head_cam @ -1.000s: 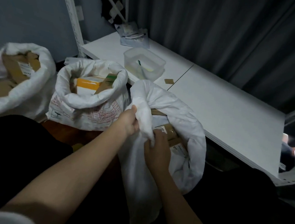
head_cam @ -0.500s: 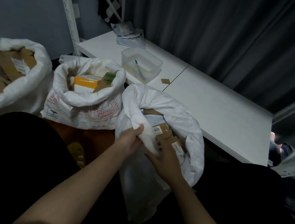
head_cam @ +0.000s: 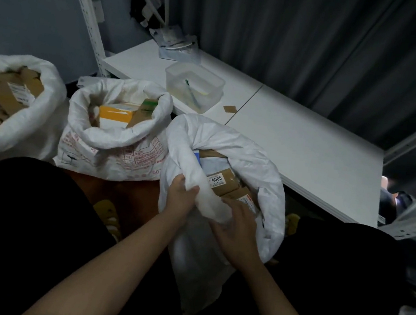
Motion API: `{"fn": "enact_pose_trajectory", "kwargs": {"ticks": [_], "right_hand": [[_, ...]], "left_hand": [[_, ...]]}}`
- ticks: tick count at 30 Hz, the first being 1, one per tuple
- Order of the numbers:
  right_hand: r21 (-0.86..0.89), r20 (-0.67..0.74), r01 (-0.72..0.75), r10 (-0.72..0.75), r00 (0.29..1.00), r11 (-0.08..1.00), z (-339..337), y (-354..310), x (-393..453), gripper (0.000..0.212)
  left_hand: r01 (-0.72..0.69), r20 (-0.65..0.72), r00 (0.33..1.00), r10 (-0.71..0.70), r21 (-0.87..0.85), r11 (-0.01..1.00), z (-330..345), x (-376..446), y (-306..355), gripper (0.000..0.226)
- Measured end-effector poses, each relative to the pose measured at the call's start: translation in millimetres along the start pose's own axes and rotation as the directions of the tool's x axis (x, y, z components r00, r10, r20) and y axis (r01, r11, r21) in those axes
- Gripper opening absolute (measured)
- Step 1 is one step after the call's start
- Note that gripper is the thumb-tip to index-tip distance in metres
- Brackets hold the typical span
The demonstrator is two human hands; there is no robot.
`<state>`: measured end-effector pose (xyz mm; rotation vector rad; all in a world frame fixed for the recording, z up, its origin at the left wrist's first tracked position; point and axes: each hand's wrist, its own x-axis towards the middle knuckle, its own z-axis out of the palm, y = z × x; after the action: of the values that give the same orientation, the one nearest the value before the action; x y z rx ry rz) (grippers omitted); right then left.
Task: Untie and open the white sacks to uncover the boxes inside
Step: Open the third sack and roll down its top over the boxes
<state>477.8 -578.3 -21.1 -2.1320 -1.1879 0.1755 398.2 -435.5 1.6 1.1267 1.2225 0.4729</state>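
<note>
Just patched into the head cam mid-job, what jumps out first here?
Both hands work the rim of the nearest white sack: left hand grips the rolled edge, right hand beside it. Inside it, a brown box labelled 4005 shows. Two more opened sacks sit to the left.

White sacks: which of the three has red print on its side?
The middle sack, holding a yellow box; the left sack and the right sack show plain white.

left hand (head_cam: 179,202) gripping, right hand (head_cam: 238,234) curled

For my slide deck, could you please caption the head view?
Both hands, left and right, roll down the nearest white sack's rim, exposing labelled boxes.
</note>
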Motion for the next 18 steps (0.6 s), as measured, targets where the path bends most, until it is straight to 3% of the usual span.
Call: {"fn": "enact_pose_trajectory", "kwargs": {"ticks": [2, 4, 7, 9, 11, 15, 18], "right_hand": [[-0.165, -0.066, -0.005, -0.006, 0.998, 0.986, -4.3, 6.8, -10.2, 0.065], [-0.333, -0.026, 0.084, -0.098, 0.995, 0.939, -1.5, 16.1, -18.7, 0.074], [-0.512, 0.119, 0.142, -0.094, 0.988, 0.847, 4.6, 23.9, -23.7, 0.101], [-0.577, 0.135, 0.156, -0.095, 0.986, 0.802, 7.3, 27.5, -24.8, 0.113], [-0.589, 0.074, 0.208, -0.205, 0.976, 0.781, 5.5, 27.6, -27.4, 0.103], [-0.594, -0.044, 0.279, -0.377, 0.925, 0.754, -3.4, 33.2, -41.6, 0.057], [-0.622, 0.08, 0.222, -0.222, 0.972, 0.751, -8.4, 47.6, -43.1, 0.074]], "left_hand": [[0.114, 0.058, 0.993, -0.105, -0.183, 0.976, 2.3, 2.7, 2.1, 0.056], [0.201, 0.093, 0.979, -0.181, -0.31, 0.929, 5.1, 2.6, 7.0, 0.053], [0.227, 0.068, 0.974, -0.217, -0.332, 0.916, 6.5, 7.8, 9.9, 0.047], [0.216, 0.039, 0.976, -0.214, -0.305, 0.928, 8.8, 11.6, 13.0, 0.049], [0.217, 0.005, 0.974, -0.225, -0.281, 0.935, 11.1, 16.6, 16.8, 0.056], [0.195, -0.022, 0.978, -0.207, -0.246, 0.949, 24.3, 20.8, 27.5, 0.054], [0.185, 0.031, 0.983, -0.182, -0.164, 0.969, 36.9, 18.9, 27.9, 0.057]]}}
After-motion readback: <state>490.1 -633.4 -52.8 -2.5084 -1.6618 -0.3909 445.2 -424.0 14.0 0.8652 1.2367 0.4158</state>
